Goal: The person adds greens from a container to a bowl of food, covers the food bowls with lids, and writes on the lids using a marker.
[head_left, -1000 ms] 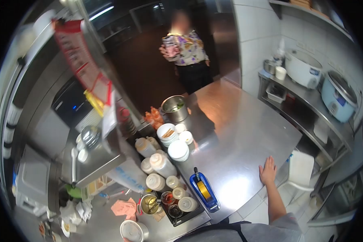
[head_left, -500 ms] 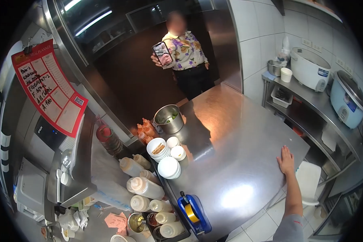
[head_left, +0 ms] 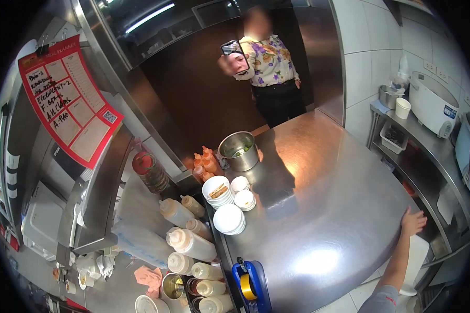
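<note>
The right hand [head_left: 413,223] is open and bare, fingers spread, at the right edge of the brushed stainless-steel counter [head_left: 339,224]; whether it presses on the metal I cannot tell. It grips nothing. Just beside it, below the edge, is a white plastic seat [head_left: 419,261]. The left hand is out of view, so its state cannot be told.

Judging by how things lie, the bowls are already stacked and no handling is under way at the right hand; anything still left to do does not show. At the counter's near left stands a blue tape dispenser with a yellow roll [head_left: 261,292]. Beyond it are round white bowls [head_left: 229,219] and a deep stainless-steel pot [head_left: 244,163] holding something green. At the far side, a person in a flowered shirt [head_left: 271,62] holds up a black phone [head_left: 235,55].

At far left hangs a red-bordered paper sheet [head_left: 70,104] headed "MEAL PLANNER", handwritten "PAO-2", "EGGPLANT-2" and "A-PAO", with a QR code; other lines are less clear. The white rice cooker [head_left: 431,104] at right bears a blue label, too small to read.
</note>
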Tool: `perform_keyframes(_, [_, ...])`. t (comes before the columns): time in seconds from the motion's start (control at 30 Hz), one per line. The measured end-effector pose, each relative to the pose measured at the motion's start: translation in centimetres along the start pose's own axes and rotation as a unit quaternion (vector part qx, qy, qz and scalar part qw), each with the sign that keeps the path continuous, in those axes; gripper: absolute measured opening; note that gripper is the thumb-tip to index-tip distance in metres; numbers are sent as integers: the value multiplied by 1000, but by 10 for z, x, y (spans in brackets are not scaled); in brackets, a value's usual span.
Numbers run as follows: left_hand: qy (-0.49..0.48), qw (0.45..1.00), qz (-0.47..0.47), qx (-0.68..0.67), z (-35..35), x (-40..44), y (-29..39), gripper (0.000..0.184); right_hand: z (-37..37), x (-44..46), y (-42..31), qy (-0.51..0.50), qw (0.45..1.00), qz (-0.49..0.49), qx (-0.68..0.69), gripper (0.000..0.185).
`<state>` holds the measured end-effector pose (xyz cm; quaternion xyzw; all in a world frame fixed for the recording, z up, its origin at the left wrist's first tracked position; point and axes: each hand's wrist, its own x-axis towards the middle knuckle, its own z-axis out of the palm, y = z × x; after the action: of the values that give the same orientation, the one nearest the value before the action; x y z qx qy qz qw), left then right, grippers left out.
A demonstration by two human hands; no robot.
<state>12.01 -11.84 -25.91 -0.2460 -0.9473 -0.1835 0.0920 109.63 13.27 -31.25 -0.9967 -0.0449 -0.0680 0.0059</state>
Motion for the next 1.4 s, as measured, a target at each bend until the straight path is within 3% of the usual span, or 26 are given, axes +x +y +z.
perform_keyframes(0.07, [-5,1000,-2,7,-2,-1,4,67,-2,-3,-5,-6,996,85,-5,76])
perform_keyframes(0.17, [-55,998,-26,17,0,5,-6,61,9,11,4,-78,990,57,98,77])
perform_keyframes(0.23, [-34,975,-37,-217,20,12,-23,46,33,24,10,-45,995,15,89,74])
perform_keyframes(0.27, [-7,992,-81,-95,20,12,-16,47,55,35,15,-15,997,-19,69,74])
perform_keyframes(0.3, [50,991,-4,-128,39,15,-39,41,68,36,22,17,997,-59,47,73])
perform_keyframes(0.33, [41,990,101,-87,41,17,-47,31,77,32,31,38,994,-97,27,72])
perform_keyframes(0.4, [107,980,137,-99,70,25,-71,26,75,19,44,51,984,-168,20,72])
perform_keyframes(0.43, [23,995,55,-85,38,12,-34,33,87,18,52,73,974,-212,23,73])
perform_keyframes(0.5, [42,976,-110,-181,8,2,14,50,99,2,65,96,958,-264,57,71])
perform_keyframes(0.57, [56,978,-117,-164,13,12,3,51,87,-45,79,49,960,-255,108,73])
perform_keyframes(0.63, [78,969,-166,-167,9,20,0,51,108,-78,94,105,914,-285,268,71])
perform_keyframes(0.7, [103,957,-211,-169,12,34,-10,51,101,-121,111,31,860,-330,387,67])
perform_keyframes(0.77, [131,944,-251,-171,27,60,-23,51,38,-195,123,-96,909,-275,300,67])
perform_keyframes(0.8, [94,929,-291,-207,20,73,-16,43,18,-216,126,-159,923,-241,254,67])
perform_keyframes(0.9, [256,897,-342,-112,5,97,41,36,73,-243,138,31,874,-390,288,64])
perform_keyframes(0.93, [324,931,-155,-61,13,105,41,33,39,-274,136,2,858,-389,335,65])
perform_keyframes(0.97, [379,925,38,-8,21,112,43,34,44,-277,136,-20,868,-374,326,66])
perform_keyframes(1.0, [288,930,161,-163,17,118,63,37,47,-280,135,-41,876,-359,318,67])
perform_keyframes(1.03, [216,928,263,-149,34,118,81,43,50,-279,134,-61,884,-346,307,69])
perform_keyframes(1.07, [113,901,305,-287,43,114,105,42,48,-278,133,-67,887,-339,306,69])
perform_keyframes(1.13, [59,913,373,-156,49,96,141,41,49,-280,132,-83,892,-325,305,68])
perform_keyframes(1.2, [35,960,278,-22,62,72,141,37,59,-275,132,-64,876,-338,338,67])
perform_keyframes(1.27, [-2,965,263,12,78,80,138,33,61,-279,129,-61,870,-333,359,66])
perform_keyframes(1.33, [-59,941,329,-47,94,107,115,29,58,-280,131,-77,875,-317,359,65])
perform_keyframes(1.4, [-72,951,300,-25,100,138,101,23,59,-283,132,-88,866,-322,371,64])
